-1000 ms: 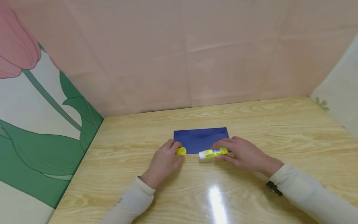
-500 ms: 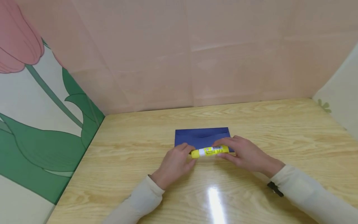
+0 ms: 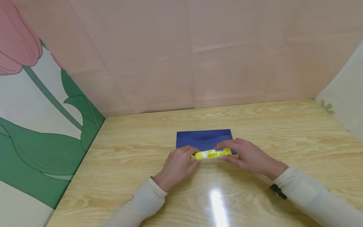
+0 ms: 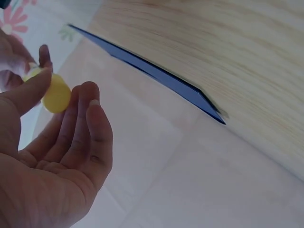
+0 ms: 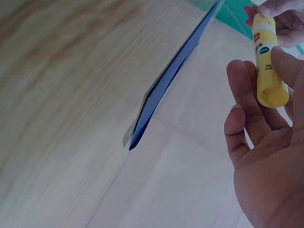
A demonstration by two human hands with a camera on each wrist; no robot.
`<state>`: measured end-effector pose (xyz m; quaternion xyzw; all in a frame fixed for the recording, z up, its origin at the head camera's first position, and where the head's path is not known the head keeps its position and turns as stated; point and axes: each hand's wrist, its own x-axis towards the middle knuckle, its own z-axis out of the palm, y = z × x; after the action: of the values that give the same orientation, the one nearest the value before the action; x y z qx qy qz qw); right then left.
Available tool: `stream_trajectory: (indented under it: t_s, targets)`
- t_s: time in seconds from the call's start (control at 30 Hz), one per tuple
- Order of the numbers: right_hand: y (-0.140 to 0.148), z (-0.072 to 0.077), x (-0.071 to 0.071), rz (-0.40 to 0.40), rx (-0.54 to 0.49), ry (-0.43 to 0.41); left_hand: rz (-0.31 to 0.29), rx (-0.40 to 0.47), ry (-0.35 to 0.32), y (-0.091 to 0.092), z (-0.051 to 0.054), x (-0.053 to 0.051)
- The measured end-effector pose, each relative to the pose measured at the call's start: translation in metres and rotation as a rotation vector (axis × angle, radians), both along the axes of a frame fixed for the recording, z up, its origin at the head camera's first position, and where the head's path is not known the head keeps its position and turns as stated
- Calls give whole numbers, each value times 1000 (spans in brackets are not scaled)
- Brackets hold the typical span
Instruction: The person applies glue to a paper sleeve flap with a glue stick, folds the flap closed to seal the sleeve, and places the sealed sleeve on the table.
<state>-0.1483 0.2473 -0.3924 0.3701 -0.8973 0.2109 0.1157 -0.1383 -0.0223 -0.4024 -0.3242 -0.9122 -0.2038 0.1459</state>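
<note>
A yellow glue stick (image 3: 216,153) with a white band lies level across the space between both hands, above the table. My right hand (image 3: 248,155) grips its body between thumb and fingers. On its other end sits the yellow cap (image 3: 200,155), which my left hand (image 3: 178,165) pinches; the left wrist view shows the cap's round end (image 4: 57,96) under the thumb. Behind the glue stick, a dark blue envelope (image 3: 203,144) lies flat with its flap side up, its near edge partly hidden by the hands and the stick.
The wood-grain table (image 3: 136,135) ends at a pink cloth-like backdrop (image 3: 147,63). A panel with a large tulip print (image 3: 45,151) stands at the left, and a pale panel (image 3: 346,85) at the right. Light glares off the front of the table.
My left hand has moved right with the cap and brought it onto the glue stick's white end, covering more of the white. The right hand has barely moved; the envelope stays put.
</note>
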Motion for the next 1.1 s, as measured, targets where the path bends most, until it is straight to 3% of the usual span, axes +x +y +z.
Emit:
stream_trajectory:
  t_s: [0.23, 0.6, 0.83, 1.1]
  targets:
    - [-1, 0, 0, -3, 0, -26, -15, -2, 20, -1, -1, -1]
    - [2, 1, 0, 20, -9, -32, -126, 62, 90, -2, -2, -2]
    - [3, 2, 0, 45, -25, -23, -152, 12, 140, -3, -3, -1]
    - [3, 2, 1, 66, -61, -76, -190, -12, 175, -5, -3, -2]
